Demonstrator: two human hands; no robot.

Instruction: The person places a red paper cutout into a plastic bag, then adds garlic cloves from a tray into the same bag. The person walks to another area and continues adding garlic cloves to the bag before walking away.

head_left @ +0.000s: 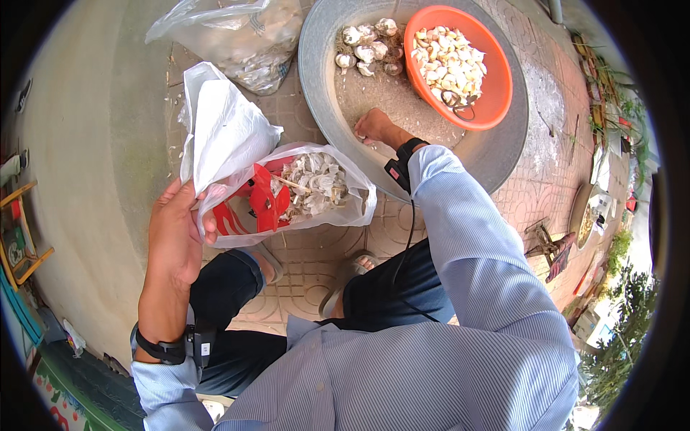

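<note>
My left hand (186, 215) grips the rim of a white plastic bag (223, 124), its fingers closed on the film. Inside the bag's mouth lie papery garlic skins (318, 186) and red plastic pieces (267, 199). My right hand (375, 126) reaches down into a wide grey basin (329, 108), fingers curled at its inner floor; whether they hold something cannot be seen. Whole garlic bulbs (372, 48) with roots lie at the basin's far side. An orange plastic bowl (498, 97) full of peeled-apart garlic cloves (450, 64) rests in the basin, with dark-handled scissors (459, 105) on the cloves.
Another translucent plastic bag (242, 43), filled with pale scraps, stands left of the basin. My sandalled feet are on patterned paving (302, 291) below the near bag. A small stool (544, 242) with cloth stands at right, before another round basin (582, 215). A dark cable hangs from my right wrist.
</note>
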